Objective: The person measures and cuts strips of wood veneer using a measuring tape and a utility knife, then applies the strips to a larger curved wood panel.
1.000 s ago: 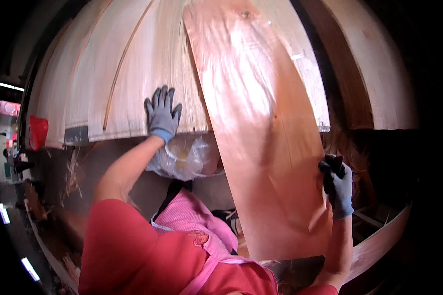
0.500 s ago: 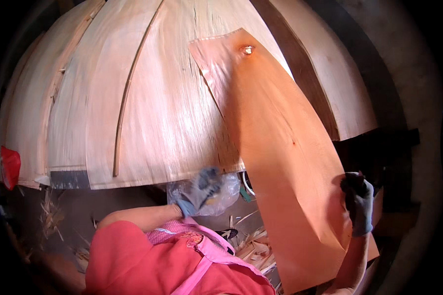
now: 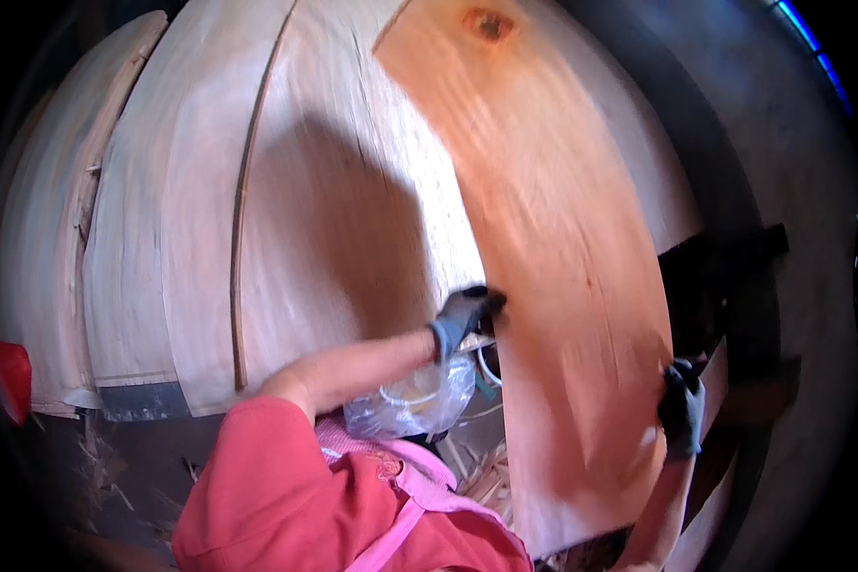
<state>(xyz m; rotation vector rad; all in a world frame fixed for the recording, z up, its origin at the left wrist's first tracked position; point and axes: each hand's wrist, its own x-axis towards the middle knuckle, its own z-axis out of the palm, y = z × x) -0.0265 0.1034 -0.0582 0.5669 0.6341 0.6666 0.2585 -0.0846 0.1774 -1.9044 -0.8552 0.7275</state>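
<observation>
A long, thin sheet of orange-brown wood veneer [image 3: 567, 248] with a dark knot near its far end slants across the right half. My right hand [image 3: 682, 405], in a grey glove with dark fingers, is closed on its right edge. At the left edge, my gloved left hand [image 3: 467, 315] has its fingers bent against the veneer, apparently pinching it; the fingertips are partly hidden. Beneath lies a wide stack of paler veneer sheets [image 3: 200, 219], with a shadow cast on its middle.
A narrow wood strip [image 3: 245, 238] lies along the pale sheets. A clear plastic bag [image 3: 419, 400] hangs below the stack's near edge, close to my left forearm. Wood scraps [image 3: 486, 477] litter the floor. Something red [image 3: 10, 381] sits at the far left; dark beams [image 3: 763, 396] stand at the right.
My left hand has moved right and up from near the plastic bag to the sheet's left edge. The sheet's far end has shifted upward in view, while my right hand keeps its hold.
</observation>
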